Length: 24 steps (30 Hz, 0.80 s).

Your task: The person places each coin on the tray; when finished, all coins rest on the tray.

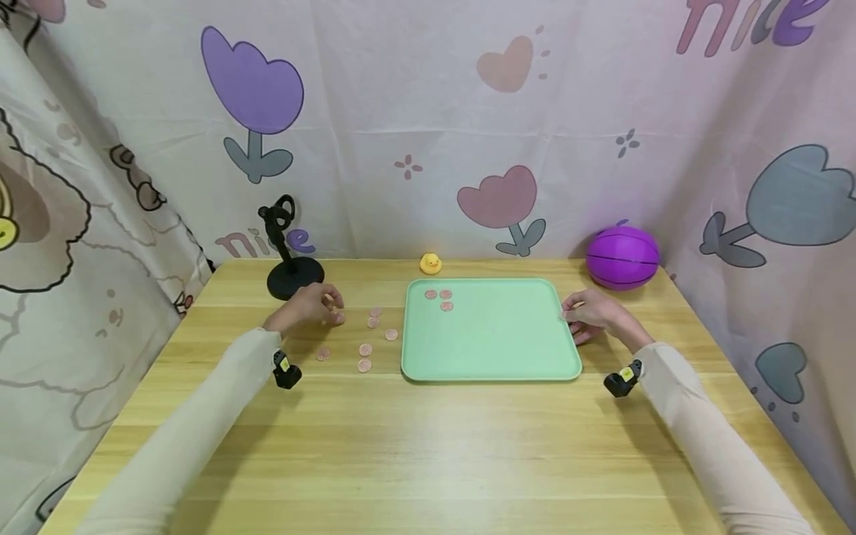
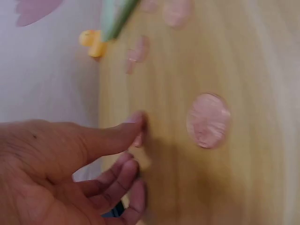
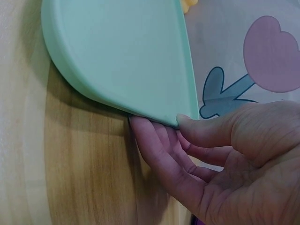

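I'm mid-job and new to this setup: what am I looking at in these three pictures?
There is no robot here, just a person's two bare hands. The wide picture comes from a camera worn on the head; the two close ones come from the left wrist camera and right wrist camera. On the wooden table are a green tray, a yellow duck, a purple ball and a black stand. Three pink discs lie on the tray, and loose discs lie on the table to its left. The right hand pinches the tray at its right side. The left hand is at another disc; whether it grips it is unclear.
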Motion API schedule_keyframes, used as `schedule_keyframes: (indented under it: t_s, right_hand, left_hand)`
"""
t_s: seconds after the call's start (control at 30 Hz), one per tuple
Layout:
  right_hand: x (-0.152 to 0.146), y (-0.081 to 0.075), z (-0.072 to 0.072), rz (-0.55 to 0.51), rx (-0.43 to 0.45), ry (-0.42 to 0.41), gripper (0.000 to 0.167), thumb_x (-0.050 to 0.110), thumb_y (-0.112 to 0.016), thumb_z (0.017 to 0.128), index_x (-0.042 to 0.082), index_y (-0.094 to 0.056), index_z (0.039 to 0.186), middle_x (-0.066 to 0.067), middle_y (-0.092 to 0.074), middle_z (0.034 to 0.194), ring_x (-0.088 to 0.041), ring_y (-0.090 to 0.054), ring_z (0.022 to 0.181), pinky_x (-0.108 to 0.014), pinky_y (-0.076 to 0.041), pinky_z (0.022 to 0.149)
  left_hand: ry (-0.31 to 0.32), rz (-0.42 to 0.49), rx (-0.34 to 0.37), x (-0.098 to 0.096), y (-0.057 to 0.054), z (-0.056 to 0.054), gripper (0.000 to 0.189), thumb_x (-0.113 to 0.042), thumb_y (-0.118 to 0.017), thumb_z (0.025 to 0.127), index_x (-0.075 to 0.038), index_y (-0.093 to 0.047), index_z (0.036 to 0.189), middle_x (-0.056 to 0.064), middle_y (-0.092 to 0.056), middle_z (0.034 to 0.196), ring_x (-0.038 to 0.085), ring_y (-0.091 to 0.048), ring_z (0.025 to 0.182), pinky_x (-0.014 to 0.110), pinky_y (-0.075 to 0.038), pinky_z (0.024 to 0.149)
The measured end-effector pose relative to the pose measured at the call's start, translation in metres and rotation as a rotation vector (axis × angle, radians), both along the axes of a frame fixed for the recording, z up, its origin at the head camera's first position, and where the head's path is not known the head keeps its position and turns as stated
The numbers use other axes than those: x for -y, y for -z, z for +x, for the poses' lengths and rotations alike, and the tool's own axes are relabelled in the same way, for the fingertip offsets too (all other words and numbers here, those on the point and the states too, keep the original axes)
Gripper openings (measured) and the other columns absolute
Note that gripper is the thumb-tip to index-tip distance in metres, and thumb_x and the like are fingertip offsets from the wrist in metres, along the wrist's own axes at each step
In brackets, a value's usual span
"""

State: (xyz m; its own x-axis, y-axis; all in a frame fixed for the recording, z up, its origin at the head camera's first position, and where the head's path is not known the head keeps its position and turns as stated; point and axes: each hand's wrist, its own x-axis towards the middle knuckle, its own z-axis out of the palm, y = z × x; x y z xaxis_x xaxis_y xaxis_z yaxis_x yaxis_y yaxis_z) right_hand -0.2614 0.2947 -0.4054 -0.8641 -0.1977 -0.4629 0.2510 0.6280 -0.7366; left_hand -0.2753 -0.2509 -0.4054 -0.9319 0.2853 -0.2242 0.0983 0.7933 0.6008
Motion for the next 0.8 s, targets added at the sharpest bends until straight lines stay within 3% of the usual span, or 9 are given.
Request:
schedule_keyframes:
  t_s: [0.17,0.47,0.67,0.8]
  right_hand:
    - [-0.001,0.000,0.000,0.010,-0.013,-0.009,0.026,0.006,-0.058,0.106,-0.013,-0.052,0.123,-0.009,-0.065,0.082,-0.014,-0.068,0.070,-0.039,-0.065,0.070]
    - [-0.002,-0.001,0.000,0.020,-0.004,0.000,0.027,0.006,-0.057,0.106,-0.012,-0.052,0.125,-0.009,-0.064,0.083,-0.014,-0.067,0.071,-0.038,-0.064,0.070]
    - [-0.001,-0.001,-0.001,0.007,0.006,-0.001,0.026,0.005,-0.057,0.107,-0.013,-0.051,0.124,-0.009,-0.064,0.082,-0.014,-0.068,0.071,-0.039,-0.065,0.071]
    - [-0.001,0.000,-0.001,0.003,0.003,-0.005,0.027,0.005,-0.057,0.106,-0.013,-0.050,0.125,-0.009,-0.064,0.082,-0.014,-0.067,0.071,-0.039,-0.065,0.072]
  left_hand:
    - [-0.019,-0.013,-0.092,0.000,0.007,0.005,0.019,-0.012,-0.077,0.096,0.002,-0.066,0.103,0.015,-0.068,0.096,0.025,-0.055,0.087,0.036,-0.043,0.078]
    - [-0.058,-0.031,-0.108,-0.003,0.008,0.007,0.021,-0.013,-0.079,0.094,0.001,-0.066,0.100,0.015,-0.067,0.095,0.026,-0.055,0.087,0.035,-0.040,0.077]
    - [-0.070,0.070,-0.090,-0.006,0.005,0.003,0.015,-0.007,-0.074,0.098,0.005,-0.070,0.106,0.017,-0.072,0.095,0.023,-0.063,0.082,0.026,-0.049,0.072]
    - [-0.090,0.126,-0.101,-0.012,0.005,-0.001,0.016,-0.005,-0.070,0.100,0.005,-0.073,0.111,0.020,-0.075,0.100,0.024,-0.068,0.087,0.020,-0.050,0.070]
